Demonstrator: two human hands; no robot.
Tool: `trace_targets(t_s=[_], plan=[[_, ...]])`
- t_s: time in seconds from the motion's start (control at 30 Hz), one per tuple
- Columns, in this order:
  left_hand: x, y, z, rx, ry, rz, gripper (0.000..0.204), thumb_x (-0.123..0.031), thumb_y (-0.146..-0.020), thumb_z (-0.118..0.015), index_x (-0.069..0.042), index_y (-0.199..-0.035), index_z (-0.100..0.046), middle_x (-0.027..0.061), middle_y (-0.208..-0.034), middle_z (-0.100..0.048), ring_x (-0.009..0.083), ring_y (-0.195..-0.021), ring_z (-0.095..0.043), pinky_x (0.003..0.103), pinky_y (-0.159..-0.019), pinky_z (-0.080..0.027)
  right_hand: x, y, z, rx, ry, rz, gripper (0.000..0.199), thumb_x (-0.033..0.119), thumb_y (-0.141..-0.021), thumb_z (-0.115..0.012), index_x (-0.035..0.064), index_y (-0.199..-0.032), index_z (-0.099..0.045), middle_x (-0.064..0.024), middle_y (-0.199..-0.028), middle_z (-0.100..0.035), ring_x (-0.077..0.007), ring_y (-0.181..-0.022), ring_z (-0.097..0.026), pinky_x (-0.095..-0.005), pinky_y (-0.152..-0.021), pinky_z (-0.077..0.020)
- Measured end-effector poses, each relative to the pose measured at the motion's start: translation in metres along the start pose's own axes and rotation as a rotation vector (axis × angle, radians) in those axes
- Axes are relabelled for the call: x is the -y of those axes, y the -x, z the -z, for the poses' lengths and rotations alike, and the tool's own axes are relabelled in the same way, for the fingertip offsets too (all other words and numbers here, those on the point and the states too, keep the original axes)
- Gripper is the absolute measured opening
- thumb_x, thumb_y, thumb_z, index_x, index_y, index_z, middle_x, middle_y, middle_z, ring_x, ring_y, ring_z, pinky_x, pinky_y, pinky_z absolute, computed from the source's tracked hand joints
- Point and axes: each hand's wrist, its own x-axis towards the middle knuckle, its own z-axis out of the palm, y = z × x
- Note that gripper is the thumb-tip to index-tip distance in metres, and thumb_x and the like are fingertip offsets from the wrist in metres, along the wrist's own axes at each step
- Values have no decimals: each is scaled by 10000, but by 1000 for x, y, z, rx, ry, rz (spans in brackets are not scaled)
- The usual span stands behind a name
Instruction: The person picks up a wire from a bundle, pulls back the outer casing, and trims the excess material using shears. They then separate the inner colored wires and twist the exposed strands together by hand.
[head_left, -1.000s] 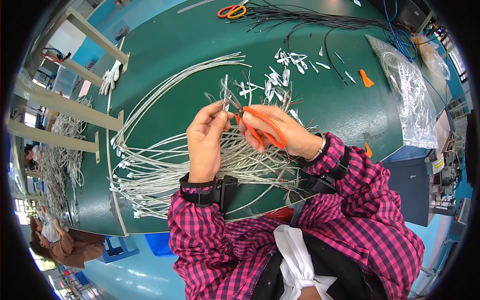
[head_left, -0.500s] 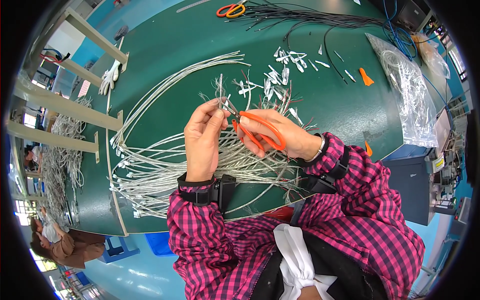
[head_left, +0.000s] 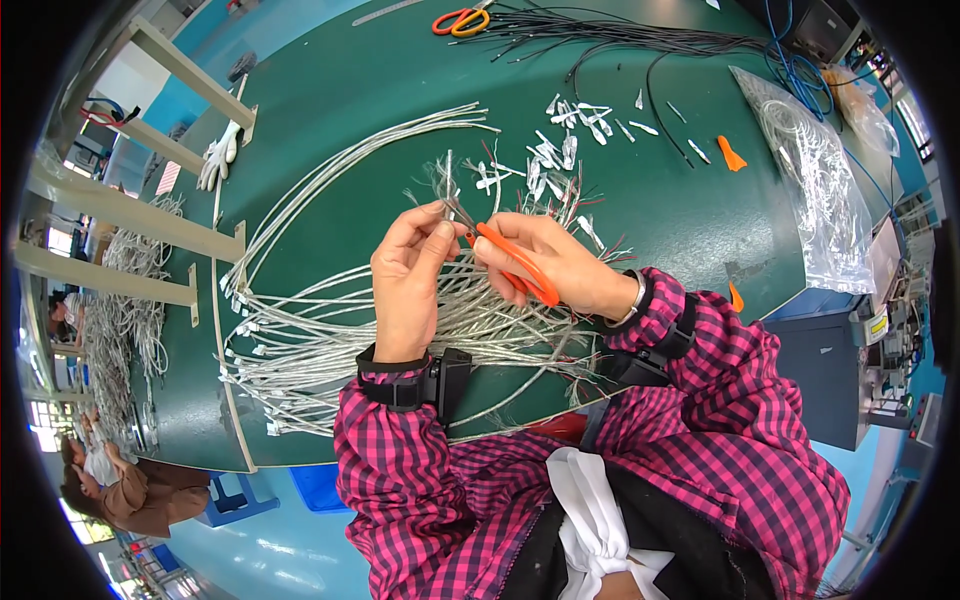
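Note:
Between its thumb and fingers, my left hand [head_left: 412,270] pinches the end of a silvery braided cable [head_left: 448,172], whose frayed strands stick up past the fingertips. Orange-handled scissors [head_left: 522,265] are in my right hand [head_left: 560,262], fingers wrapped round the handles. The blades reach the cable end just above my left fingertips; whether they touch the strands or the core I cannot tell. Beneath both hands lies a big bundle of clear-jacketed braided cables [head_left: 330,300], with frayed ends and thin red wires toward the right.
White scraps [head_left: 548,155] lie scattered beyond my hands on the green table [head_left: 330,90]. Black cables [head_left: 620,35] and red-and-yellow-handled scissors [head_left: 462,22] are at the far edge. A clear plastic bag [head_left: 825,190] lies at right, a white glove [head_left: 219,157] at left. A person [head_left: 130,480] sits at lower left.
The scissor handles have come closer together as my right hand's fingers squeezed in. The frayed cable end has shifted slightly to the right; my left hand stays nearly still.

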Motion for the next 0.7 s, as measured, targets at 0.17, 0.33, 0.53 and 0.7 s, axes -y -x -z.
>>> trace_targets(t_s=[0.17, 0.33, 0.53, 0.7], plan=[[0, 1, -5, 8, -27, 9, 252, -31, -898, -556, -5, -1148, -547, 40, -874, -597, 90, -780, -525, 238, -727, -432, 1, -1, 2, -32, -11, 4, 393, 415, -927, -526, 27, -870, -539, -20, -599, -534, -73, -500, -507, -207, -465, -404], [0, 1, -4, 24, -64, -53, 312, -33, -896, -553, -30, -1202, -494, 42, -861, -590, 86, -754, -514, 232, -705, -425, 6, 0, 1, -30, -87, 53, 370, 361, -965, -463, 3, -902, -532, -37, -606, -511, -92, -516, -485, -221, -477, -380], [0, 1, -5, 41, -98, -56, 332, -28, -899, -539, -58, -1220, -462, 37, -833, -571, 82, -734, -500, 225, -673, -418, 7, 1, 3, -24, -107, 47, 372, 361, -969, -452, 5, -904, -534, -41, -605, -508, -97, -515, -479, -222, -480, -378], [-6, 3, -10, 54, -139, -55, 333, -18, -901, -526, -53, -1224, -452, 48, -915, -551, 86, -756, -516, 210, -652, -423, 9, 1, 1, -2, -86, 57, 368, 357, -970, -449, 4, -912, -534, -38, -604, -506, -95, -516, -476, -223, -481, -376]])
